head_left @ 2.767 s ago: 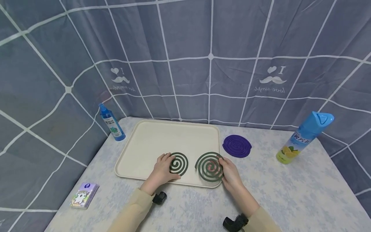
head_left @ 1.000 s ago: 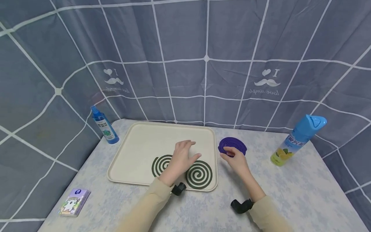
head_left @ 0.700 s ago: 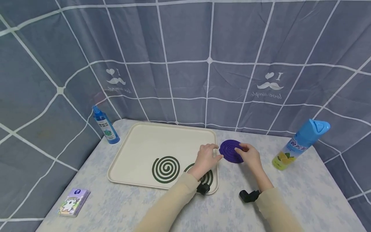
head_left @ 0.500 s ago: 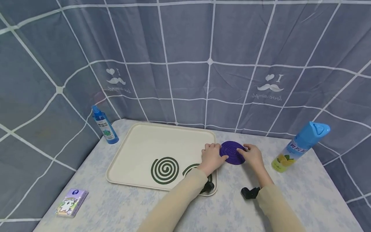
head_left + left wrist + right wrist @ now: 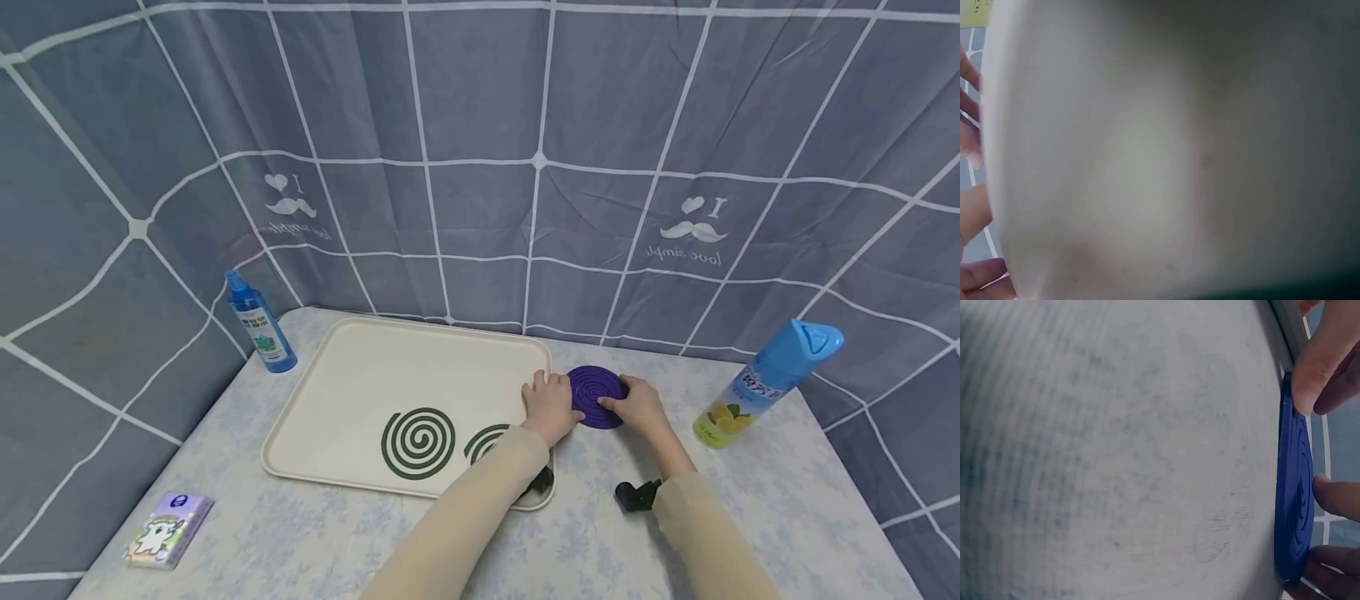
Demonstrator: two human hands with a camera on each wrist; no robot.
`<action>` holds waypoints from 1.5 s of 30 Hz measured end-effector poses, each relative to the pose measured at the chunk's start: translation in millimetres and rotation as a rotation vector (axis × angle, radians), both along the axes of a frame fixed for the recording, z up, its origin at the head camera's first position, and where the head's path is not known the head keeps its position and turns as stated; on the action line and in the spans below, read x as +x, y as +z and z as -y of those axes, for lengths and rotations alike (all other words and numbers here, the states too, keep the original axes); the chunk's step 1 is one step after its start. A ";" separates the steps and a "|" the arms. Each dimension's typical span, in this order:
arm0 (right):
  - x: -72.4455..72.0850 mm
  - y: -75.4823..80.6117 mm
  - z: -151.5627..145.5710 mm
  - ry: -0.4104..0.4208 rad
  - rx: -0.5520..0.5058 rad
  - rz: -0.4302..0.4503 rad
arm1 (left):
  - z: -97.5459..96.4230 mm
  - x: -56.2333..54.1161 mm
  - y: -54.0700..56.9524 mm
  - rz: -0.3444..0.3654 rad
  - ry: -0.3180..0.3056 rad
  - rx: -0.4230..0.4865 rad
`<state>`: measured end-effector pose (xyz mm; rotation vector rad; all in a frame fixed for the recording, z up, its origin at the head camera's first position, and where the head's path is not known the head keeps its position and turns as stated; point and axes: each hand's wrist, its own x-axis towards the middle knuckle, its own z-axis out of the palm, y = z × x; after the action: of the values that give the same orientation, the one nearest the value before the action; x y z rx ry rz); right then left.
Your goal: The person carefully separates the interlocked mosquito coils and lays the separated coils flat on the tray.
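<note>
A purple mosquito coil point(image 5: 594, 400) lies flat on the table just right of the cream tray point(image 5: 322, 354). At its left edge is my left hand point(image 5: 551, 408), gripping the rim with the thumb on the near side. Opposite, my right hand point(image 5: 645, 410) holds the right edge, thumb on top and fingers around the far rim. In the right wrist view the thick purple disc stands out between both sets of fingertips. Two green coils rest on the tray: one point(image 5: 417, 443) fully visible, the other point(image 5: 483, 440) partly covered by my left sleeve. The left wrist view is mostly blurred.
A blue spray bottle point(image 5: 262, 325) stands left of the tray. On the right is a taller blue and yellow-green spray can point(image 5: 765, 383). A purple tissue pack point(image 5: 169, 530) lies front left. A grey checked curtain point(image 5: 480, 208) hangs behind.
Earlier each hand held a green coil above the tray; both coils now lie on it, released. Both hands have moved right and taken hold of the purple coil's edges.
</note>
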<state>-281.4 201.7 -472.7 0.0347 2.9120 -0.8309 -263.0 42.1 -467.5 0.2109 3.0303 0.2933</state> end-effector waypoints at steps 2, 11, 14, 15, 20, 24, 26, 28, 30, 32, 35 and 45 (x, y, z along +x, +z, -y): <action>0.6 1.0 0.2 -0.024 -0.031 0.000 | 1.1 0.6 -0.5 0.010 -0.001 0.013; 4.9 3.1 -6.5 -0.260 -0.406 0.094 | 5.0 5.4 -5.5 -0.002 -0.015 0.073; 7.2 2.0 -7.8 -0.281 -0.459 0.132 | 5.1 5.6 -6.3 -0.012 -0.028 0.095; 8.7 1.5 -8.2 -0.286 -0.476 0.141 | 5.6 5.6 -6.1 -0.010 -0.033 0.111; 16.3 1.5 -13.0 -0.278 -0.577 0.209 | 13.5 3.9 -0.8 -0.027 -0.061 0.308; 21.7 8.8 -13.0 -0.283 -0.632 0.221 | 22.9 0.4 1.1 -0.129 -0.086 0.523; 23.6 15.1 -9.6 -0.293 -0.670 0.205 | 26.7 1.5 6.3 -0.133 -0.070 0.651; 25.8 23.0 -3.4 -0.307 -0.747 0.181 | 30.2 6.3 17.9 -0.093 -0.009 0.811; 29.5 31.3 4.5 -0.329 -0.832 0.157 | 33.1 8.0 21.6 -0.075 0.052 0.964; 35.3 39.1 13.6 -0.344 -0.909 0.139 | 36.2 10.5 23.8 -0.056 0.096 1.104; 45.9 47.5 28.5 -0.361 -1.012 0.116 | 40.5 17.4 26.5 0.009 0.133 1.256; 77.9 56.4 63.0 -0.301 -1.263 0.091 | 52.5 46.3 33.8 0.013 0.149 1.423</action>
<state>-203.5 138.8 -416.3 0.3712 1.8192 -2.3986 -216.8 -10.4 -433.7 0.0407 2.1858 2.2888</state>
